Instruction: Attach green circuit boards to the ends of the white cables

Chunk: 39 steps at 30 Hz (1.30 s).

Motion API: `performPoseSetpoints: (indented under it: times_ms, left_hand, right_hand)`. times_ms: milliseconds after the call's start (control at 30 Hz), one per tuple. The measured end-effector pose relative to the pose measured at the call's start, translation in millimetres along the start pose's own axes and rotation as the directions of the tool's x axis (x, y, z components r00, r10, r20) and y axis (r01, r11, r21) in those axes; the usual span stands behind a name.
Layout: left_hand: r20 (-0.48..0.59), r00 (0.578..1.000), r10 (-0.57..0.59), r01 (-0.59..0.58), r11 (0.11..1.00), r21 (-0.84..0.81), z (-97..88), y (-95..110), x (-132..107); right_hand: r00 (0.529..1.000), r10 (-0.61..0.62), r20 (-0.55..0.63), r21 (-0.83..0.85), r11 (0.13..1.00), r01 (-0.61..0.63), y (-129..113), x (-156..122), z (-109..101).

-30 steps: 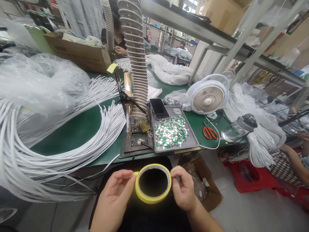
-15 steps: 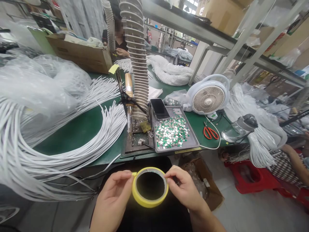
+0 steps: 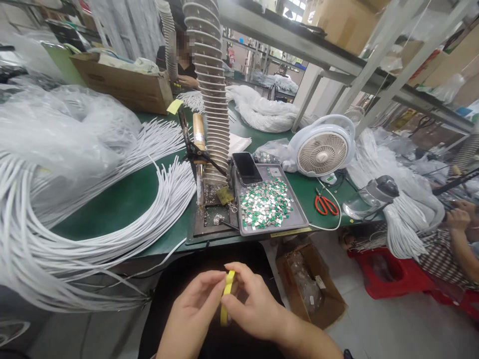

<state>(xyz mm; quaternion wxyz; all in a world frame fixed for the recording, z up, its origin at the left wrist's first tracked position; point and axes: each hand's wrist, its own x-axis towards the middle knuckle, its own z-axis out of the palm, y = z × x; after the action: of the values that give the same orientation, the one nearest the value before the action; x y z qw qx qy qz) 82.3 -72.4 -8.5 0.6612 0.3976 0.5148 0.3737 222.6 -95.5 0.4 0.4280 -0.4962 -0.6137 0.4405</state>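
As a co-worker's hand point(image 3: 188, 81) shows at the far side of the green worktop point(image 3: 119, 204), the person at the near side holds a roll of yellow tape point(image 3: 227, 288) low in front of the worktop's edge, above a dark surface. In the head camera's view, the only one here, the roll stands nearly edge-on between two bare hands. The left hand point(image 3: 197, 305) is bent nearly closed, thumb and forefinger pinched against the roll's left side; whether they grip a loose end of tape, I cannot tell. The right hand point(image 3: 258, 310) curls around the opposite side, its thumb and fingers clasping the yellow edge, a small gap showing within the curl.

Just beyond, a grey tray point(image 3: 298, 214) bears a heap of small green-and-silver pieces point(image 3: 265, 205), a phone point(image 3: 247, 168) lying across its far left corner. Red-handled pliers point(image 3: 326, 205) lie right of the tray, near a round fan point(image 3: 322, 155) and a clear bottle point(image 3: 364, 202). To the left, white cables point(image 3: 164, 212) curve over the worktop; a wooden-handled tool point(image 3: 198, 130) stands beside a ribbed hose point(image 3: 211, 89).
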Motion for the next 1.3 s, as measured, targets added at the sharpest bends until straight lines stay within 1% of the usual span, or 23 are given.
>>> performPoseSetpoints:
  times_ms: [100, 167, 300, 367, 467, 567, 600, 667, 733, 800, 933, 1033, 1100, 1233, 1300]
  left_hand:
    - [0.03, 0.996, -0.082, 0.086, 0.984, -0.158, 2.6, 1.9, -0.2]
    - [0.043, 0.992, -0.119, 0.125, 0.967, -0.223, 6.4, 4.7, -1.4]
    - [0.096, 0.984, -0.147, 0.168, 0.947, -0.272, 9.8, 7.5, -3.4]
    - [0.119, 0.984, -0.129, 0.157, 0.952, -0.264, 7.9, 6.3, -3.1]
    - [0.127, 0.991, -0.049, 0.07, 0.983, -0.169, 3.5, 2.3, -2.7]
    - [0.158, 0.987, 0.013, -0.006, 0.999, -0.046, 1.4, -1.6, -3.3]
    - [0.167, 0.986, 0.026, -0.024, 1.0, -0.011, 1.6, -2.5, -3.6]
    - [0.179, 0.983, 0.046, -0.059, 0.996, 0.066, 2.5, -3.9, -3.9]
    - [0.19, 0.979, 0.08, -0.11, 0.982, 0.152, 3.3, -4.9, -3.6]
    - [0.2, 0.972, 0.121, -0.165, 0.962, 0.218, 3.6, -5.7, -3.3]
    - [0.217, 0.954, 0.207, -0.267, 0.917, 0.296, 3.6, -5.8, -4.8]
    - [0.215, 0.932, 0.293, -0.354, 0.864, 0.358, 3.7, -4.7, -7.5]
    - [0.224, 0.915, 0.335, -0.399, 0.833, 0.384, 3.8, -3.9, -9.1]
    - [0.236, 0.874, 0.424, -0.486, 0.772, 0.41, 5.0, -1.6, -11.2]
    - [0.244, 0.835, 0.494, -0.549, 0.713, 0.435, 6.3, 0.4, -11.9]
  right_hand:
    - [0.999, -0.051, -0.015, -0.013, 0.999, 0.05, 0.7, 2.1, -3.0]
    - [0.995, -0.096, -0.021, -0.034, 0.995, 0.095, 1.4, 3.0, -6.6]
    - [0.986, -0.168, -0.026, -0.042, 0.985, 0.166, 2.3, 4.5, -13.3]
    - [0.976, -0.215, -0.041, -0.008, 0.977, 0.215, 4.1, 4.9, -15.5]
    - [0.962, -0.264, -0.074, 0.133, 0.953, 0.272, 8.8, 4.8, -16.2]
    - [0.968, -0.202, -0.145, 0.226, 0.946, 0.231, 11.1, 5.3, -14.3]
    - [0.967, -0.172, -0.187, 0.222, 0.952, 0.212, 10.8, 5.8, -13.6]
    - [0.948, -0.149, -0.28, 0.161, 0.967, 0.199, 9.1, 6.9, -13.1]
    - [0.926, -0.178, -0.332, 0.072, 0.974, 0.213, 6.7, 8.1, -14.0]
    - [0.915, -0.227, -0.334, 0.006, 0.97, 0.243, 4.7, 9.2, -15.8]
    - [0.915, -0.276, -0.295, -0.03, 0.96, 0.28, 2.7, 11.1, -19.1]
    - [0.907, -0.309, -0.285, -0.084, 0.951, 0.297, 1.1, 10.6, -20.7]
    - [0.892, -0.362, -0.271, -0.137, 0.932, 0.337, -1.4, 9.1, -21.8]
    - [0.847, -0.477, -0.234, -0.191, 0.877, 0.441, -7.9, 6.4, -24.2]
    - [0.836, -0.499, -0.229, -0.2, 0.864, 0.461, -10.2, 6.2, -25.0]
